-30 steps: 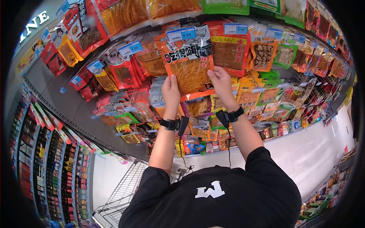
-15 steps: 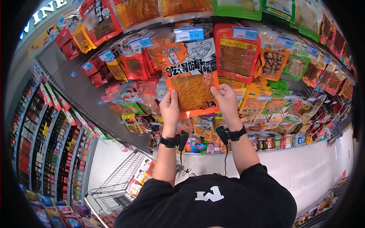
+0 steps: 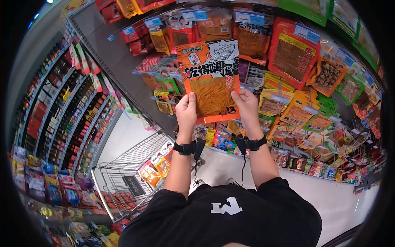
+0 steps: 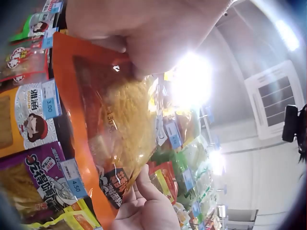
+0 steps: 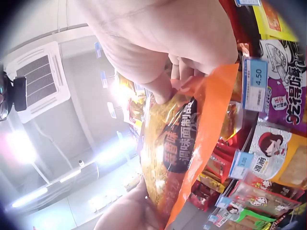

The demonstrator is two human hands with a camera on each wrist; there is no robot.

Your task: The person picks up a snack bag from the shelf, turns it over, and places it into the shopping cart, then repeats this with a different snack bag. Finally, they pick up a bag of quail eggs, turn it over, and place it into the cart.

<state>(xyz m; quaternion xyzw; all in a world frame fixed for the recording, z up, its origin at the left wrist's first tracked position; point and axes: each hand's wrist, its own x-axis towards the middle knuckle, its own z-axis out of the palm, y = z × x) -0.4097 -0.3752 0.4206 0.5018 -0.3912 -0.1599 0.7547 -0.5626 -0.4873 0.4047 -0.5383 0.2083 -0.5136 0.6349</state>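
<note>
An orange snack bag (image 3: 212, 80) with a clear window showing yellow-brown shreds is held upright in front of the chest. My left hand (image 3: 186, 112) pinches its lower left edge, thumb on the front. At the lower right edge my right hand (image 3: 247, 108) grips it the same way, with its other fingers behind the bag. Both wrist views show the bag close up; in the left one its orange border (image 4: 72, 120) runs down beside the window, and in the right one dark lettering (image 5: 182, 139) shows on its front.
Racks of hanging snack packets (image 3: 292, 53) with blue price tags (image 3: 249, 17) stand right behind the bag. A wire shopping cart (image 3: 123, 164) with several packets (image 3: 156, 166) inside is at the lower left. Bottle shelves (image 3: 61, 111) line the far left.
The bag has come away from the rack toward the body, still in both hands. The view has turned left and down, bringing more of the cart into sight.
</note>
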